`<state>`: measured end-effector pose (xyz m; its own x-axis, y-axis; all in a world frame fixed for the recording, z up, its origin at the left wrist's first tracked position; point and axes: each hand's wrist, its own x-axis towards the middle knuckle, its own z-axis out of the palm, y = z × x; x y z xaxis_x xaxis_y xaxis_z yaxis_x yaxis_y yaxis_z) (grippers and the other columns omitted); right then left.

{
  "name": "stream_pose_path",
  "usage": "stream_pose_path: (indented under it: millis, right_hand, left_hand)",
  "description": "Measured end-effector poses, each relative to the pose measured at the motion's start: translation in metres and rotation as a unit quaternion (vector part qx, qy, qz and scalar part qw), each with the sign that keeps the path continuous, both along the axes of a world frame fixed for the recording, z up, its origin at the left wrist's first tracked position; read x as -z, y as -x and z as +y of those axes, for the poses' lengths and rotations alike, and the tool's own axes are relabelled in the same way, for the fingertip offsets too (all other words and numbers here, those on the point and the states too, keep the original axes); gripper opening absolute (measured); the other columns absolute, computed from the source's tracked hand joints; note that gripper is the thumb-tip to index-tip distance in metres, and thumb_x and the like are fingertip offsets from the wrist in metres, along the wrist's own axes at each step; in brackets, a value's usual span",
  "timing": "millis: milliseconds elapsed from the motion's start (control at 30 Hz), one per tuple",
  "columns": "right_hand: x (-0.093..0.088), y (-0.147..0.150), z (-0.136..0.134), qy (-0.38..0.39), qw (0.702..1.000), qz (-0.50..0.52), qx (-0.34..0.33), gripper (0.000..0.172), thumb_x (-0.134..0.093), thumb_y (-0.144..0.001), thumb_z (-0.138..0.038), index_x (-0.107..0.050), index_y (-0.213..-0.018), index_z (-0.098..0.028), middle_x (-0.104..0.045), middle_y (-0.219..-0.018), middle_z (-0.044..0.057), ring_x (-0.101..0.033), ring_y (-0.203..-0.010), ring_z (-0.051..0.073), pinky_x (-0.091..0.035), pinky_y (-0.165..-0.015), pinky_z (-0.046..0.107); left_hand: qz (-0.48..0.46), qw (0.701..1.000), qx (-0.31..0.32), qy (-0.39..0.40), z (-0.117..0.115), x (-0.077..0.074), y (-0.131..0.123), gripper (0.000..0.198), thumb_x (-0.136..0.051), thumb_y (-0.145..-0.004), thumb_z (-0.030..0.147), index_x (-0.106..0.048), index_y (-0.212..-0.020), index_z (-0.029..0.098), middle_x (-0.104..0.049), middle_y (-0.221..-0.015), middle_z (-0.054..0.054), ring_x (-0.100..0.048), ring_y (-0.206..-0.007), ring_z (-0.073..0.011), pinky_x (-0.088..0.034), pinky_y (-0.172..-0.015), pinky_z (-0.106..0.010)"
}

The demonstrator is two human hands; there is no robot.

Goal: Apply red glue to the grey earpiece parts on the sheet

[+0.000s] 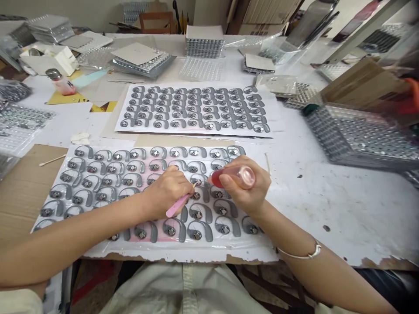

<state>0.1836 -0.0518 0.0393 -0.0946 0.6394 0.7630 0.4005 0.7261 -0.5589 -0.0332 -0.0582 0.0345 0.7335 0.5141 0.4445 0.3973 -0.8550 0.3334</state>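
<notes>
My left hand (168,189) is closed around a pair of pink tweezers (176,206), whose pale pointed tip reaches a grey hook-shaped part in the middle of the near sheet. Gripped in my right hand (253,196) is a small clear squeeze bottle (246,177) with red liquid, tilted so that its nozzle end points left toward the tweezer tip. Under both hands lies the near white sheet (108,249), bearing rows of grey ear-hook parts (198,212) with round shiny metal centres. My hands hide some of these parts.
Behind lies a second sheet (196,131) with similar parts. Stacked clear trays (366,135) stand at right beside a cardboard box (366,85). A cotton swab (52,161) rests at left on cardboard (19,187). Farther back are a capped bottle (60,82) and more tray stacks (204,41).
</notes>
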Motion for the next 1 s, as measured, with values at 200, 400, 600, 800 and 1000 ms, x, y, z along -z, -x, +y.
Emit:
stream_pose_path:
  millis: [200, 400, 600, 800, 1000]
  right_hand:
    - [0.0028, 0.0001, 0.0005, 0.014, 1.0, -0.018, 0.006, 0.015, -0.068, -0.075, -0.027, -0.056, -0.077, -0.018, -0.061, -0.065, 0.0, -0.057, -0.055, 0.013, -0.048, -0.051, 0.028]
    - [0.0044, -0.0009, 0.0, 0.017, 1.0, -0.025, 0.007, 0.015, -0.069, -0.075, -0.026, -0.057, -0.079, -0.017, -0.061, -0.066, 0.0, -0.057, -0.056, 0.013, -0.048, -0.052, 0.027]
    - [0.0091, -0.0013, 0.0024, -0.006, 1.0, -0.019, -0.005, 0.017, -0.07, -0.074, -0.023, -0.056, -0.082, -0.018, -0.06, -0.069, 0.001, -0.057, -0.058, 0.013, -0.047, -0.053, 0.026]
    - [0.0077, 0.0007, 0.0021, -0.032, 0.999, -0.035, -0.009, 0.017, -0.069, -0.075, -0.025, -0.055, -0.084, -0.019, -0.061, -0.068, 0.001, -0.057, -0.056, 0.014, -0.047, -0.05, 0.027]
    - [0.0062, 0.0007, -0.0003, -0.033, 0.998, -0.041, -0.015, 0.016, -0.07, -0.074, -0.023, -0.057, -0.083, -0.018, -0.061, -0.067, 0.002, -0.055, -0.055, 0.013, -0.046, -0.048, 0.026]
  left_hand:
    - [-0.005, 0.999, -0.006, -0.033, -0.0018, 0.0011, -0.002, 0.013, -0.048, -0.083, 0.011, -0.06, -0.079, 0.014, -0.063, -0.065, -0.004, -0.054, -0.062, -0.0151, -0.037, -0.065, -0.031]
    - [-0.002, 0.999, -0.006, -0.032, -0.0016, 0.0014, -0.0013, 0.013, -0.048, -0.084, 0.011, -0.06, -0.081, 0.014, -0.064, -0.067, -0.004, -0.054, -0.063, -0.015, -0.037, -0.065, -0.031]
    - [-0.011, 0.999, -0.002, -0.04, -0.0014, 0.0018, -0.0005, 0.01, -0.051, -0.08, 0.008, -0.059, -0.079, 0.014, -0.064, -0.067, -0.004, -0.053, -0.063, -0.0151, -0.035, -0.064, -0.03]
    - [-0.002, 1.0, -0.002, -0.031, -0.0011, 0.004, 0.0009, 0.009, -0.051, -0.08, 0.009, -0.059, -0.079, 0.014, -0.064, -0.069, -0.005, -0.055, -0.064, -0.0153, -0.036, -0.065, -0.031]
    - [-0.003, 1.0, 0.002, -0.03, -0.0011, 0.0047, 0.0009, 0.008, -0.052, -0.08, 0.01, -0.058, -0.077, 0.014, -0.064, -0.068, -0.005, -0.058, -0.068, -0.0166, -0.037, -0.067, -0.031]
